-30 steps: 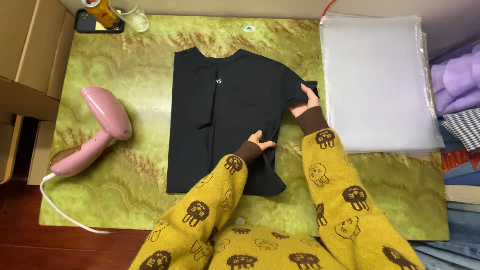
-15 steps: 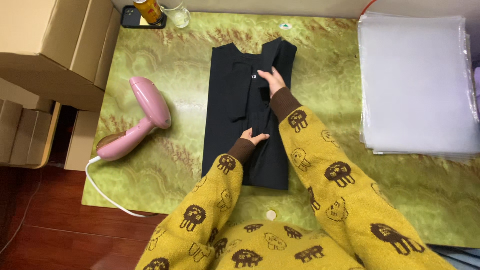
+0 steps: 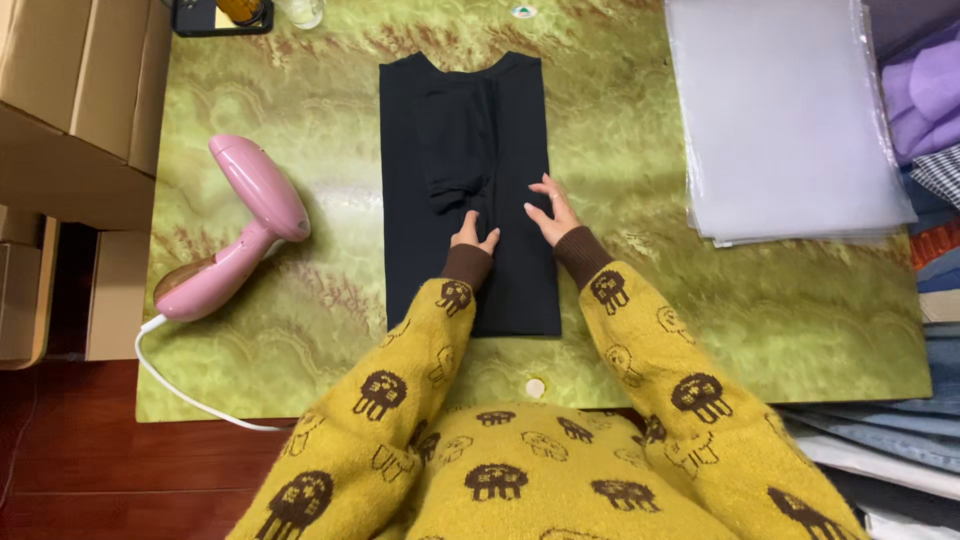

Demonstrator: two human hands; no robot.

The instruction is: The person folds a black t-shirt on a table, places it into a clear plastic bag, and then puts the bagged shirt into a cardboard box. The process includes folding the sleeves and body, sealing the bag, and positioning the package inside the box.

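Our right hand [image 3: 551,212] has slid down the folded black garment [image 3: 467,190].
Both hands, left hand [image 3: 472,232] too, lie open, pressing flat.

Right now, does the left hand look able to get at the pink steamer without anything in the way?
Probably yes. The left hand rests flat on the black garment, holding nothing, and the steamer lies to its left on the green table, with only bare tabletop between them.

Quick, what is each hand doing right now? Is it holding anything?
Left hand: open, fingers flat on the folded black garment, holding nothing.
Right hand: open, fingers spread flat on the same garment, holding nothing.
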